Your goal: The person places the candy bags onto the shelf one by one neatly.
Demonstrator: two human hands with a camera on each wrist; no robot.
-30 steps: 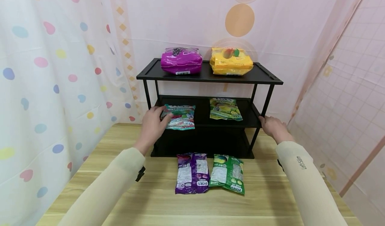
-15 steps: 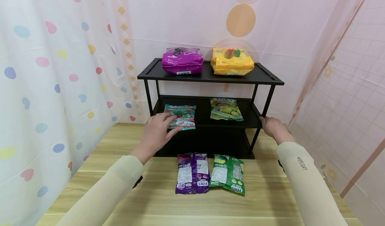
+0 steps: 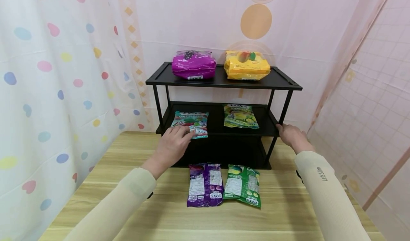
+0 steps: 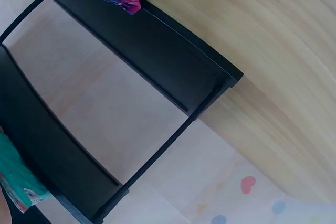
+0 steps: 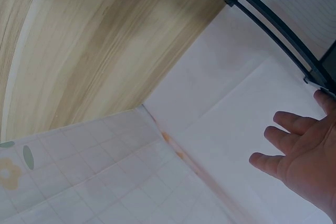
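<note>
One teal bag lay unshifted on the middle shelf; I had moved the left hand, fingers bent, to the bag's front-left corner, grip indeterminable, and judged its handling unfinished. The right hand, fingers spread, touched the rack.

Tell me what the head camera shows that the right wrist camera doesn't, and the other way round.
Only the head view: the left hand at the teal bag, the lime-green bag, the magenta bag and yellow bag up top, and the dark purple bag and green bag on the table.

Only the right wrist view: the palm side of the right hand, three fingers spread clear of the rack.

Both: the right hand against the black rack, part of the wooden table, and the grid-patterned curtain.
</note>
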